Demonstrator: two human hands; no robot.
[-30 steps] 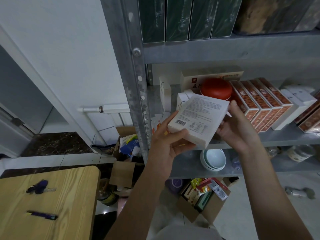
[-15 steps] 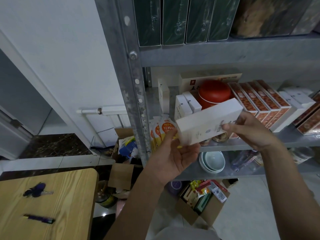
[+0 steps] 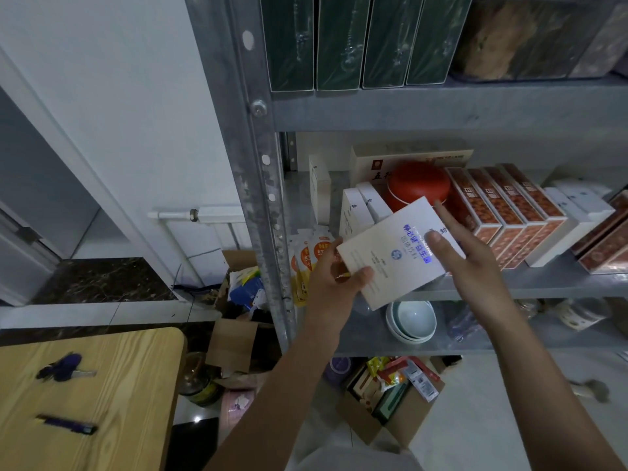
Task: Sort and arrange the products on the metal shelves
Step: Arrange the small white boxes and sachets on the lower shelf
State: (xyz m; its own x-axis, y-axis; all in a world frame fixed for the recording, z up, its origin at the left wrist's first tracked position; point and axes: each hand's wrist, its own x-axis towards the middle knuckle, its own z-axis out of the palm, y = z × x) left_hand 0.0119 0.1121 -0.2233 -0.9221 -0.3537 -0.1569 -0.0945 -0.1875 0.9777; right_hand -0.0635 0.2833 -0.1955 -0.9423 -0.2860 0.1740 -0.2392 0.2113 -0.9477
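Observation:
A flat white box (image 3: 390, 256) with blue print faces me in front of the middle metal shelf (image 3: 543, 283). My left hand (image 3: 334, 283) grips its lower left corner, thumb on the front face. My right hand (image 3: 475, 256) is beside the box's right edge, thumb resting on the printed face and the index finger stretched out toward a red round tin (image 3: 419, 183). Behind the box stand small white boxes (image 3: 356, 209) and a row of red-orange patterned boxes (image 3: 503, 212).
Dark green boxes (image 3: 353, 39) fill the upper shelf. Stacked bowls (image 3: 413, 321) sit on the lower shelf, orange sachets (image 3: 307, 263) by the steel upright (image 3: 258, 171). An open carton of goods (image 3: 390, 396) lies on the floor. A wooden table (image 3: 85, 402) with keys is at the lower left.
The box was turned over between my hands, from its barcode side through its edge to its printed front. My right hand loosened from gripping the right end to thumb contact with fingers spread.

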